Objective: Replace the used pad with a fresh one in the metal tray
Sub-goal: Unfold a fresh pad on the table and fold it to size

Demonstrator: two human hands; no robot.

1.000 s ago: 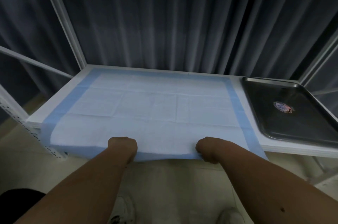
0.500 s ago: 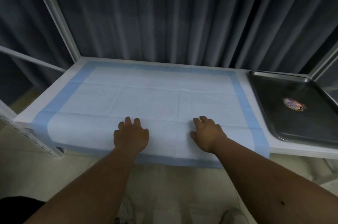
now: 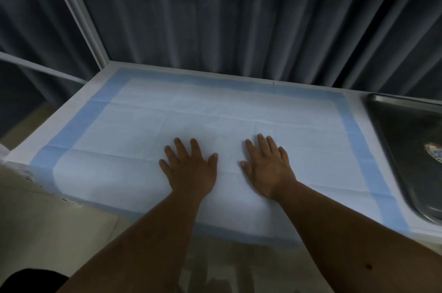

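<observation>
A large white pad [image 3: 215, 111] with a blue border lies spread flat over a white table, its near edge hanging over the front. My left hand [image 3: 191, 168] rests palm down on the pad near its middle, fingers spread. My right hand [image 3: 267, 166] lies flat beside it, a short gap apart, also with fingers spread. Neither hand holds anything. A dark metal tray [image 3: 406, 139] sits on the table at the right edge of the view, partly cut off, with a round sticker [image 3: 434, 152] inside it.
The white table [image 3: 358, 111] shows as a narrow strip between the pad and the tray. Dark pleated curtains [image 3: 239, 18] hang right behind it. A white frame post [image 3: 79, 18] rises at the back left corner. Beige floor [image 3: 47, 225] lies below.
My hands let go of the pad's front edge, opened flat and slid forward onto the middle of the pad. The view has moved closer to the table.
</observation>
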